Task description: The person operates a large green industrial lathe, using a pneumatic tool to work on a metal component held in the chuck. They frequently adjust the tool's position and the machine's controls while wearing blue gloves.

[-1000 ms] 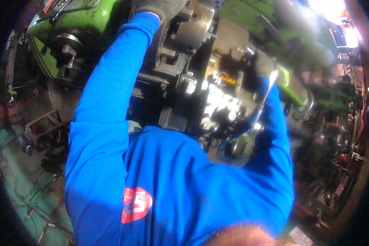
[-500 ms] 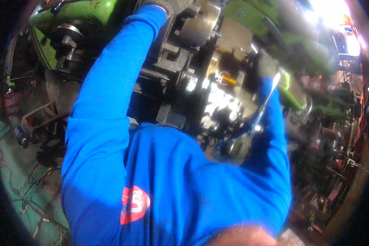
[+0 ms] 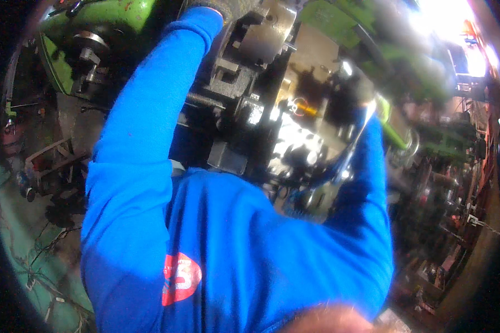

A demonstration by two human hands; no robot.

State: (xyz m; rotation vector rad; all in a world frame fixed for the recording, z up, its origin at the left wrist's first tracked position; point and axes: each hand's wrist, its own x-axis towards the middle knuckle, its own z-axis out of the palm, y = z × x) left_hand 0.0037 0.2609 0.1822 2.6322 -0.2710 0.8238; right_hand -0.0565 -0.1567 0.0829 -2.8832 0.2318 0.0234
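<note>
Closest to me, a blurry shape [image 3: 333, 321] hides a bit of the blue shirt [image 3: 239, 233], and the red patch [image 3: 182, 279] on it is bent by a fold. Past the shirt sits a small dark box [image 3: 226, 158], and next to it a white glare [image 3: 297, 145] washes out the metal. A long screw [image 3: 204, 100] runs partly under the left sleeve [image 3: 144, 94]. A little yellow thing [image 3: 306, 109] lies farther on.

Both arms reach far forward, and the hands are wide apart. The right hand [image 3: 361, 89] is dark and fuzzy, near a green bar [image 3: 393, 129]; I cannot tell if its fingers are closed on something. The left hand [image 3: 225, 8] wears a dark glove and is cut off at the top, so I cannot see its grip. The big shiny metal block [image 3: 265, 34] is just beside it, to its right. Far off, a bright light [image 3: 441, 14] hides the back corner.
</note>
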